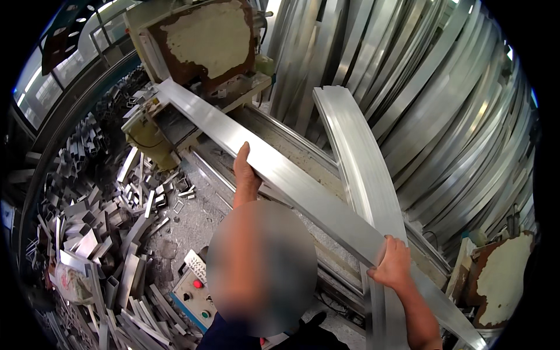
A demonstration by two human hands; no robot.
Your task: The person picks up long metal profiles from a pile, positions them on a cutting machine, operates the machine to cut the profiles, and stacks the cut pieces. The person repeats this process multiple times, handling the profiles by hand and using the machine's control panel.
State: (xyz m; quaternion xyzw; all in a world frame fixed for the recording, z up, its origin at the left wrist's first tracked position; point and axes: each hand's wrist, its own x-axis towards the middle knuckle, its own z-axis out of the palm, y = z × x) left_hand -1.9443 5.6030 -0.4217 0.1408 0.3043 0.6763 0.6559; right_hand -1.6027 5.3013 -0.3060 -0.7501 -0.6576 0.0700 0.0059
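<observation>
- Both hands on it now; the long silver bar (280, 169) slants across the machine bed (291, 134), from the machine head (207, 44) at upper left down toward the right hand (392, 262); this looks like the positioning step, bar steadied by hand
- Left hand (247, 172) on the near edge, partway along; thumb laid up over the face, fingers tucked out of sight, so their wrap I cannot tell; it looks a firm clasp
- Right hand well apart, nearer the body; fingers spread over the far side, thumb at the near edge, the bar's width between them
- Past the right forearm another stretch of metal runs to lower right; same bar or a second one, I cannot tell
- Underneath, a wide grooved bar (373, 169) crosses; my judgement: the next move calls for both hands shifting together, bar level, clear of that crossing
</observation>
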